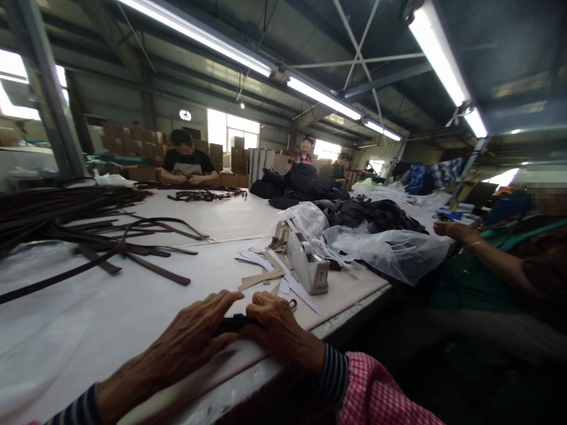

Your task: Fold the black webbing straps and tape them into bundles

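Dark strip [237, 323] at the lower center of the frame, pinched by the right hand [275, 319] near the table's front edge [354, 309].

The left hand [195, 327] has thumb and fingertips apart around the strip's other end; from my remote seat I cannot tell whether it grips. White tabletop [146, 295] opens toward frame left; a tape dispenser [306, 268] stands just beyond the right hand.

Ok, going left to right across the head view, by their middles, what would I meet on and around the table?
Dark straps → left hand → dark piece at the hands → right hand → tape dispenser → clear plastic bag → co-worker's hand.
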`<act>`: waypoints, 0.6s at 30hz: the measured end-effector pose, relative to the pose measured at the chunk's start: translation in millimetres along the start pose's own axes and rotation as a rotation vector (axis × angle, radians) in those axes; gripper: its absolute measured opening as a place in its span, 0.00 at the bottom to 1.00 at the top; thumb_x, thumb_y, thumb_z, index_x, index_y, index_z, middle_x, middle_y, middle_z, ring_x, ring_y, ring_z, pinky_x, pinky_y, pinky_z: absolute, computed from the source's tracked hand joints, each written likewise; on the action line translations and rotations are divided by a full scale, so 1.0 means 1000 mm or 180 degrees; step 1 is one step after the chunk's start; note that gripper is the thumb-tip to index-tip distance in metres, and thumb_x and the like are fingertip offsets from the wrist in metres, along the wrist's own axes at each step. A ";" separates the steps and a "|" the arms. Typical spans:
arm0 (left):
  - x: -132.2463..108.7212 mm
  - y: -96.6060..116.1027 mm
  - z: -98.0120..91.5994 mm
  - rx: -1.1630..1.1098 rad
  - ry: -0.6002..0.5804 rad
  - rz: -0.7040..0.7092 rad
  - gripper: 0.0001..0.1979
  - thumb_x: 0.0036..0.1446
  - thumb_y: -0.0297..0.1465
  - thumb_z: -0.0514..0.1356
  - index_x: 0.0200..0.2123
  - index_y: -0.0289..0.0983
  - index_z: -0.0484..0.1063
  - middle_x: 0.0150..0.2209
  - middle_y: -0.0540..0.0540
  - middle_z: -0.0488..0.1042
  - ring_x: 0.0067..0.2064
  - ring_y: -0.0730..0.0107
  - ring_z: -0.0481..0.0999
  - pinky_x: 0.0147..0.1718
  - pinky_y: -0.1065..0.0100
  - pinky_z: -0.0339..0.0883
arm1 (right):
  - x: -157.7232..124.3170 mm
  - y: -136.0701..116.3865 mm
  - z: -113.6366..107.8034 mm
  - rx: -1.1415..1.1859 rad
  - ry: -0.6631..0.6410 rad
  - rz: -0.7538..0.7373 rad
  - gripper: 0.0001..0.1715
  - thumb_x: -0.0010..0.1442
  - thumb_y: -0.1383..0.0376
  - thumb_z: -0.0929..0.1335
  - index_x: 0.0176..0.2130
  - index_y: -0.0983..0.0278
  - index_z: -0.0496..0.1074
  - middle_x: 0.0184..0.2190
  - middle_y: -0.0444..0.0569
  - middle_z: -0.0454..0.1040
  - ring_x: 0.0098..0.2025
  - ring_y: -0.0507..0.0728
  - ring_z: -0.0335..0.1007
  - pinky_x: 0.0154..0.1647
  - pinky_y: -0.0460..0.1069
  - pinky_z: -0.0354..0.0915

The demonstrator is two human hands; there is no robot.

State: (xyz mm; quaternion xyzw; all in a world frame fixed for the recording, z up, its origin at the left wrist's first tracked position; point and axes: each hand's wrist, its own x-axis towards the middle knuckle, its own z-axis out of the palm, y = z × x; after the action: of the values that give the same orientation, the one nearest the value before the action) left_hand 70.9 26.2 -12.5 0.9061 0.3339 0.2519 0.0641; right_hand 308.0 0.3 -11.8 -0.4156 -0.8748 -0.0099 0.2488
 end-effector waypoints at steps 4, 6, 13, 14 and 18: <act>0.013 0.000 0.016 -0.0305 -0.0276 0.0398 0.11 0.69 0.40 0.54 0.42 0.41 0.70 0.39 0.45 0.75 0.38 0.64 0.74 0.38 0.67 0.68 | -0.002 0.003 0.000 -0.0029 -0.0003 -0.0059 0.07 0.64 0.61 0.71 0.38 0.61 0.71 0.35 0.44 0.71 0.40 0.54 0.67 0.38 0.48 0.57; 0.016 -0.004 0.020 -0.0461 -0.0357 0.0420 0.11 0.70 0.40 0.54 0.41 0.40 0.69 0.37 0.46 0.74 0.36 0.66 0.73 0.36 0.69 0.66 | -0.002 0.005 -0.002 -0.0065 -0.0047 -0.0104 0.08 0.64 0.60 0.71 0.37 0.62 0.70 0.36 0.43 0.71 0.40 0.54 0.68 0.37 0.48 0.57; 0.013 -0.013 0.031 -0.0389 0.0147 0.0280 0.11 0.69 0.38 0.53 0.36 0.44 0.71 0.33 0.48 0.74 0.32 0.65 0.74 0.33 0.68 0.68 | -0.004 0.006 -0.009 -0.0120 -0.0085 -0.0216 0.12 0.68 0.56 0.68 0.37 0.62 0.69 0.37 0.44 0.72 0.40 0.53 0.69 0.38 0.47 0.59; 0.011 -0.014 0.032 -0.0449 0.0222 0.0352 0.11 0.69 0.38 0.53 0.37 0.44 0.72 0.33 0.48 0.74 0.33 0.64 0.74 0.33 0.68 0.69 | -0.005 0.006 -0.008 -0.0180 -0.0065 -0.0251 0.13 0.68 0.55 0.67 0.37 0.62 0.69 0.37 0.44 0.72 0.39 0.53 0.69 0.38 0.47 0.59; 0.008 -0.015 0.030 -0.0690 0.0233 0.0405 0.12 0.65 0.43 0.55 0.38 0.47 0.76 0.33 0.48 0.77 0.33 0.63 0.76 0.32 0.70 0.72 | -0.012 0.012 -0.001 -0.0445 0.0093 -0.0362 0.19 0.68 0.49 0.66 0.35 0.61 0.70 0.36 0.44 0.74 0.43 0.56 0.68 0.44 0.51 0.60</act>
State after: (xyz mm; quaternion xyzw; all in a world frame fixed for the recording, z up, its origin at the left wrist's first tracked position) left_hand 82.2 44.5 -39.4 0.9034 0.2486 0.3230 0.1332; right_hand 323.4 -0.8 -18.6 -0.3815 -0.8904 -0.0912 0.2309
